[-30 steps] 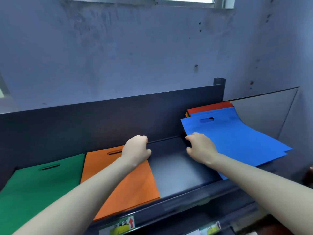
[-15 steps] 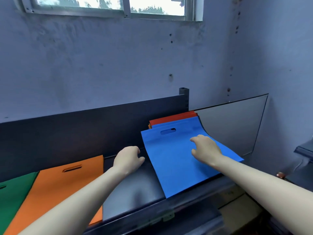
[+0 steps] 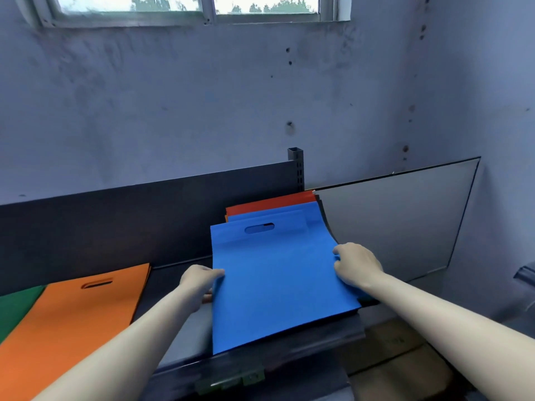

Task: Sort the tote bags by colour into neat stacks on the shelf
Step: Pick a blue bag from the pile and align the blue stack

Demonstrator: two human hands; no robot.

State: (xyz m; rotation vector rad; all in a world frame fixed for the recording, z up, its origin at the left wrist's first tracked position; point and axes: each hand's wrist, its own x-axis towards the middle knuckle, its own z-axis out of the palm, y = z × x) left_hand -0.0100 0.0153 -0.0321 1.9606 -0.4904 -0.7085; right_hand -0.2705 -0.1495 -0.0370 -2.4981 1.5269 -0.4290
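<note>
Head view. All positions are given relative to the blue tote bag (image 3: 275, 279).

- Blue tote bag: lies flat on the right part of the shelf (image 3: 179, 328), handle slot at the far end, near edge overhanging the shelf front. It tops a mixed pile.
- Left hand (image 3: 199, 285): grasps the left edge of the blue tote bag, thumb on top, fingers tucked beneath. The fingertips are hidden by the fabric.
- Right hand (image 3: 357, 267): curled over the right edge of the blue tote bag and gripping it. The fingertips are covered by the hand itself.
- Pile beneath: a second blue bag (image 3: 266, 216) and a red tote bag (image 3: 269, 205) show only as strips beyond the far edge. Dark layers show along the right edge; their number cannot be determined.
- Orange tote bag (image 3: 78, 314): to the left, apart, with bare shelf between. Its near portion is covered by the left forearm and cut off by the frame.
- Green tote bag (image 3: 14, 305): farther left, just beside the orange tote bag, mostly out of frame.
- Grey panel (image 3: 390, 221): upright, to the right.
- Cardboard box (image 3: 390, 342): below right, blurred.
- Label (image 3: 231, 380): on the shelf front below; unreadable.
</note>
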